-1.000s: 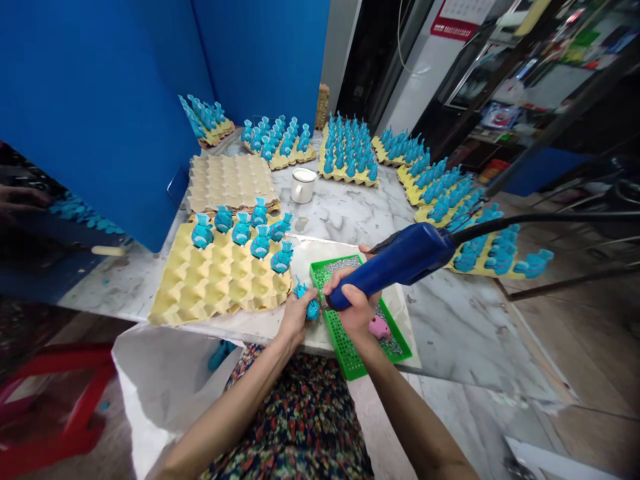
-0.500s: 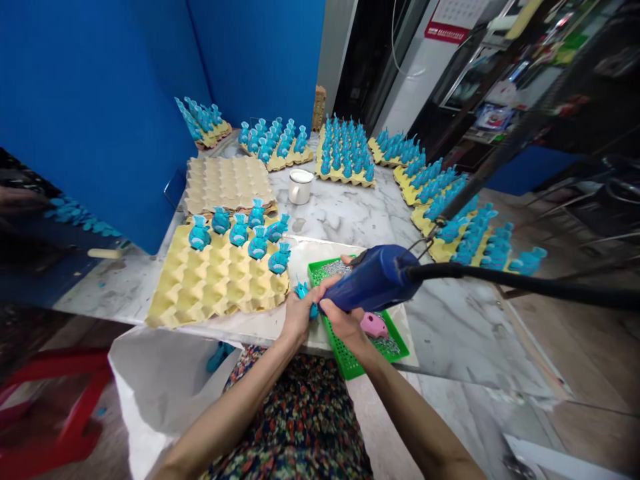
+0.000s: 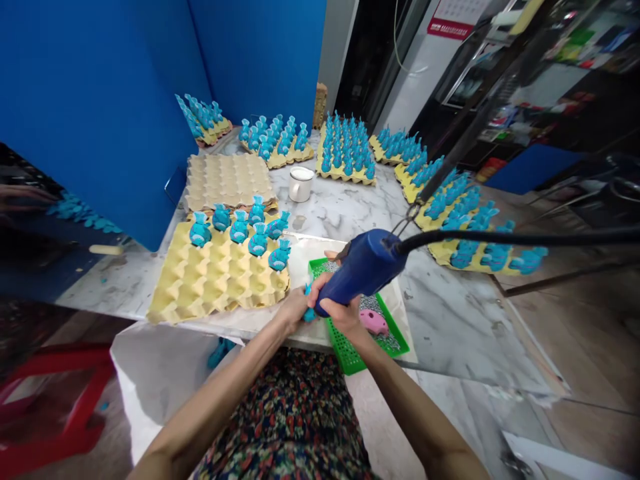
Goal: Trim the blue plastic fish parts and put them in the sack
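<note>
My left hand [image 3: 297, 308] is closed around a small blue fish-shaped toy [image 3: 309, 314], largely hidden by the fingers. A blue electric screwdriver [image 3: 367, 267] is gripped in my right hand [image 3: 344, 315], its tip end down against the toy; the exact contact point is hidden. Under the tool lies a green perforated basket [image 3: 351, 365] with small silvery screws [image 3: 371, 304] and a pink part with holes [image 3: 373, 323]. To the left, a yellow egg tray [image 3: 200, 287] carries several blue fish toys [image 3: 239, 228] in its far rows.
More trays of blue fish toys [image 3: 345, 143] line the marble table's back and right side. A white mug [image 3: 301, 184] and stacked bare trays [image 3: 227, 179] stand behind. The screwdriver's black cable [image 3: 500, 237] runs off right. A white bag [image 3: 150, 380] hangs by the front edge.
The screwdriver has shifted a little left and its body has tilted more upright. Both hands stay together on the toy and tool, with the toy turned slightly.
</note>
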`<action>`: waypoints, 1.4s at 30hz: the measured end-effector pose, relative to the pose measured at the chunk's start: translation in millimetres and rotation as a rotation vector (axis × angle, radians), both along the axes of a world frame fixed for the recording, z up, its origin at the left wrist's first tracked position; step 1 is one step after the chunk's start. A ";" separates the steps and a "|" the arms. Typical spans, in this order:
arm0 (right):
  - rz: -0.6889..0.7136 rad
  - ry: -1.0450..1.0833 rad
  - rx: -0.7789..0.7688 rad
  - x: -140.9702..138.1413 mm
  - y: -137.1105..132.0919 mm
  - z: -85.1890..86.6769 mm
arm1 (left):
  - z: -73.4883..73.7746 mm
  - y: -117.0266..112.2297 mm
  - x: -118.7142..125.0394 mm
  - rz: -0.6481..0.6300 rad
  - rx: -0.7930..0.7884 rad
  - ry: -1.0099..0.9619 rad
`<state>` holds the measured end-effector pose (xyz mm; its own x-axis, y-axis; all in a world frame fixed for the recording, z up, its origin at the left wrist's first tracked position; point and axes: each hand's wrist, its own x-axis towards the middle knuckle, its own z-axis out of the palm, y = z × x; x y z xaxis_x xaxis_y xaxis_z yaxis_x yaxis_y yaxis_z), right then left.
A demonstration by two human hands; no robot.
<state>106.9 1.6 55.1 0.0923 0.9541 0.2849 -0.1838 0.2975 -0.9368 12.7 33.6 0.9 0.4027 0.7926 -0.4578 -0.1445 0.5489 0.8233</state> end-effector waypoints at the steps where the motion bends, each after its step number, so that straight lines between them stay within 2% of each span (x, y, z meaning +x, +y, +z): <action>1: 0.093 0.009 -0.004 1.5 0.5 3.7 | 2.2 0.2 -5.2 -0.082 -0.022 0.015; 3: 0.260 0.024 -0.008 5.7 2.2 11.0 | 5.4 0.5 -13.5 -0.158 -0.042 0.041; 4: 0.282 0.023 -0.001 8.3 3.3 13.9 | 6.6 0.5 -16.2 -0.176 -0.039 0.048; 5: 0.251 0.018 0.013 11.2 4.5 15.6 | 7.6 0.2 -18.0 -0.176 -0.031 0.044; 7: 0.069 -0.011 0.024 17.1 6.7 14.6 | 9.2 -0.9 -19.2 -0.131 -0.030 -0.009; 9: -0.138 -0.051 -0.004 22.2 8.4 7.5 | 9.8 -2.4 -18.6 -0.065 -0.079 -0.097; 11: -0.237 -0.077 -0.039 25.8 9.3 -3.4 | 9.0 -3.7 -17.4 -0.005 -0.151 -0.162; 15: -0.285 -0.068 -0.035 27.7 9.1 -22.7 | 5.2 -4.9 -15.6 0.104 -0.206 -0.216; 19: -0.302 -0.003 0.001 24.9 7.6 -27.1 | 2.7 -5.0 -15.8 0.124 -0.220 -0.227; 24: -0.333 -0.046 -0.008 21.4 3.8 -20.7 | 2.7 -4.4 -15.4 0.122 -0.213 -0.236; 29: -0.433 -0.074 0.049 19.5 -0.6 -1.3 | 9.3 -5.0 -9.3 0.172 -0.250 -0.221; 32: -0.415 -0.029 0.155 13.4 -4.5 13.9 | 15.4 -5.8 -4.3 0.223 -0.272 -0.226; 36: -0.259 0.027 0.165 0.2 -9.2 24.7 | 19.0 -6.7 -0.6 0.251 -0.280 -0.213; 39: -0.196 0.051 0.164 -6.5 -9.9 21.8 | 16.2 -7.5 -0.7 0.251 -0.270 -0.212; 42: -0.204 0.044 0.193 -8.9 -8.4 12.3 | 11.2 -8.5 -1.1 0.258 -0.252 -0.218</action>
<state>98.0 -6.9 67.4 0.2931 0.8430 0.4511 -0.1409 0.5047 -0.8517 11.5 25.2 12.1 0.3144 0.7544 -0.5762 -0.4599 0.6521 0.6027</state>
